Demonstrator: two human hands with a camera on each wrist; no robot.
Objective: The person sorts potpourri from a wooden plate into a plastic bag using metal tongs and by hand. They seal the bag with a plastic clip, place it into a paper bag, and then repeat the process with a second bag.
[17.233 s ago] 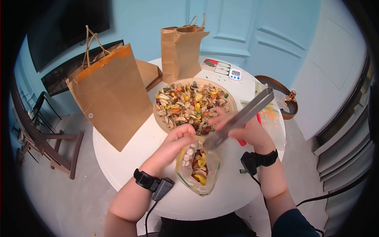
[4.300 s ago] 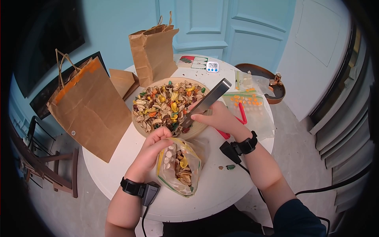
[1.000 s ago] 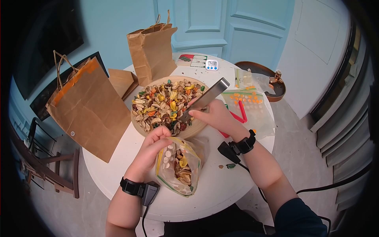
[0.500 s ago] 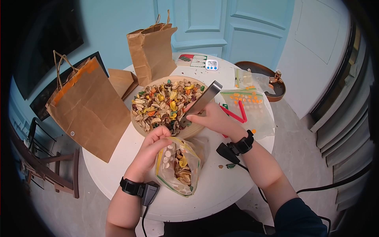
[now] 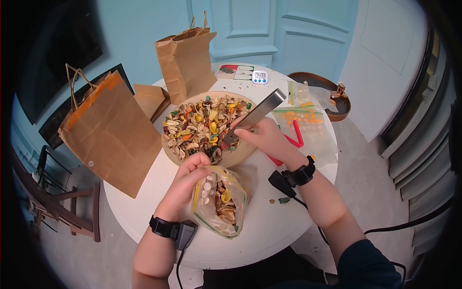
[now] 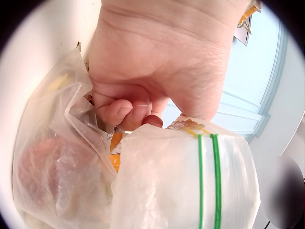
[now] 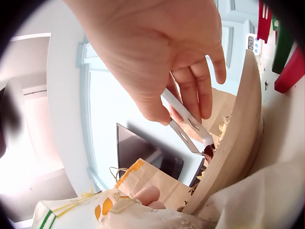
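My left hand pinches the rim of a clear zip bag, holding its mouth open on the table. Dried flower and petal pieces lie inside. My right hand holds metal tongs between thumb and fingers. The tong tips reach down to the near right part of a round wooden bowl heaped with potpourri. In the right wrist view, a dark red piece sits at the tips of the tongs. The left wrist view shows the bag's green seal lines beside the thumb.
Brown paper bags stand left and behind the bowl. A white timer sits at the back. On the right lie red-handled tongs and flat zip bags. A green scrap lies near my right wrist.
Seventeen seconds ago the tongs were over the zip bag; since then they are at the bowl. In the last second their tips shift slightly among the potpourri. The left hand keeps its grip.
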